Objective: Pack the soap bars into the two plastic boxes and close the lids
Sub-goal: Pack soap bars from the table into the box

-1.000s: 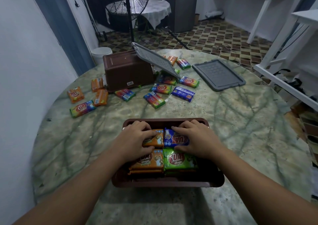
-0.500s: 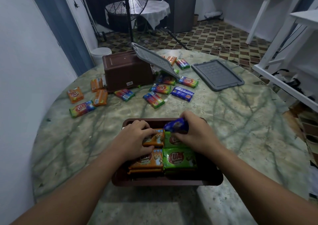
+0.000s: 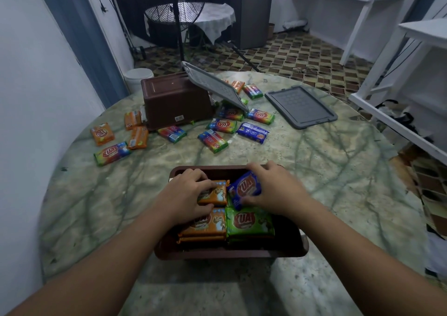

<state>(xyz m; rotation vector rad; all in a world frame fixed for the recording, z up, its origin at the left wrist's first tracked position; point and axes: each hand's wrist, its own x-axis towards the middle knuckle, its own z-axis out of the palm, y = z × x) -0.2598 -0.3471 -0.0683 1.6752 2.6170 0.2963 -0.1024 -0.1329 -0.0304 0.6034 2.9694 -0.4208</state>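
Observation:
A brown plastic box (image 3: 229, 252) stands near me on the marble table, with orange and green soap bars stacked inside. My right hand (image 3: 275, 190) grips a blue soap bar (image 3: 245, 190), tilted over the box's far right part. My left hand (image 3: 187, 192) presses on an orange soap bar (image 3: 216, 192) in the far left part. A green bar (image 3: 250, 221) and an orange bar (image 3: 205, 226) lie at the front. The second brown box (image 3: 175, 100) lies upside down farther back, a grey lid (image 3: 215, 85) leaning on it. Another grey lid (image 3: 301, 106) lies flat to the right.
Several loose soap bars are scattered around the far box, among them a blue one (image 3: 252, 133) and orange ones (image 3: 102, 134) at the left. The wall runs along the left. A fan, a white bucket (image 3: 139, 76) and white furniture stand beyond the round table (image 3: 338, 182).
My right hand lifted the blue bar out of its flat place in the box, raised it, and now holds it tilted low over the far right. My left hand stayed on the orange bar.

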